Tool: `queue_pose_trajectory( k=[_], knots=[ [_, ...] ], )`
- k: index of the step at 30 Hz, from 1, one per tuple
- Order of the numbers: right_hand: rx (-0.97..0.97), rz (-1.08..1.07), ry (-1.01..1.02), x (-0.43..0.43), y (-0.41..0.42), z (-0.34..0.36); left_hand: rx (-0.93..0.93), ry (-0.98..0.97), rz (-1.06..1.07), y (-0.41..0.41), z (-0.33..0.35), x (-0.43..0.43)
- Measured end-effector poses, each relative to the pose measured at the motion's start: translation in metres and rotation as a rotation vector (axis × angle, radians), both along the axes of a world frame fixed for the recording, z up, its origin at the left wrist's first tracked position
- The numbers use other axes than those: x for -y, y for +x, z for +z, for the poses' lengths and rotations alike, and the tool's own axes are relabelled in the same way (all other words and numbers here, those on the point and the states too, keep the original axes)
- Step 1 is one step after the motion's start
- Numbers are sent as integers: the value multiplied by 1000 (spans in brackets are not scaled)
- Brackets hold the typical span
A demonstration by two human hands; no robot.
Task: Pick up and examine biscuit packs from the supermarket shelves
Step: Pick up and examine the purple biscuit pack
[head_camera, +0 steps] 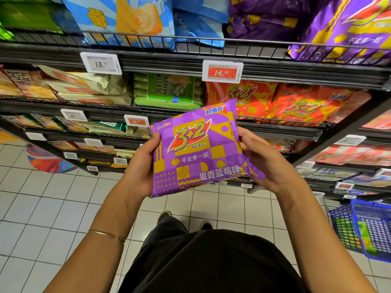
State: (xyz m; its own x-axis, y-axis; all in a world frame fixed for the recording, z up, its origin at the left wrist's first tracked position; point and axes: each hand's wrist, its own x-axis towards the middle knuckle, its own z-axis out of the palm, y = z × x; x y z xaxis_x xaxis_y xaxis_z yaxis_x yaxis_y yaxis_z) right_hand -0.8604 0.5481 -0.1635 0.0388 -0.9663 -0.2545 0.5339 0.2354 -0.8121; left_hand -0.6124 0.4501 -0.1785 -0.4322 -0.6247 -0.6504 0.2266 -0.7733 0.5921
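Observation:
I hold a purple and yellow "3+2" biscuit pack in front of me, its printed front turned up towards the camera. My left hand grips its left edge, thumb on the front and fingers behind. My right hand grips its right edge the same way. The pack is in front of the dark metal shelves, clear of them. More purple packs of the same kind lie on the top shelf at the right.
Orange "3+2" packs and a green soda biscuit pack fill the middle shelf. Blue packs sit above. Price tags hang on the shelf rails. A blue shopping basket stands on the white tiled floor at my right.

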Motion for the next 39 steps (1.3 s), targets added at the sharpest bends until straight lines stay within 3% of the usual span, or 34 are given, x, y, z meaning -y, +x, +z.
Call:
queue_pose_trajectory(
  k=[12, 32, 36, 39],
  knots=[
    [5, -148, 407, 4, 1, -24, -21, -262, -40, -15, 33, -6],
    [66, -84, 561, 1, 5, -34, 0, -293, -64, -18, 23, -9],
    [36, -37, 545, 0, 6, -36, -81, -290, 19, -21, 18, -15],
    [24, 35, 525, 0, 9, -38, -37, -336, 142, -27, 15, -16]
  ],
)
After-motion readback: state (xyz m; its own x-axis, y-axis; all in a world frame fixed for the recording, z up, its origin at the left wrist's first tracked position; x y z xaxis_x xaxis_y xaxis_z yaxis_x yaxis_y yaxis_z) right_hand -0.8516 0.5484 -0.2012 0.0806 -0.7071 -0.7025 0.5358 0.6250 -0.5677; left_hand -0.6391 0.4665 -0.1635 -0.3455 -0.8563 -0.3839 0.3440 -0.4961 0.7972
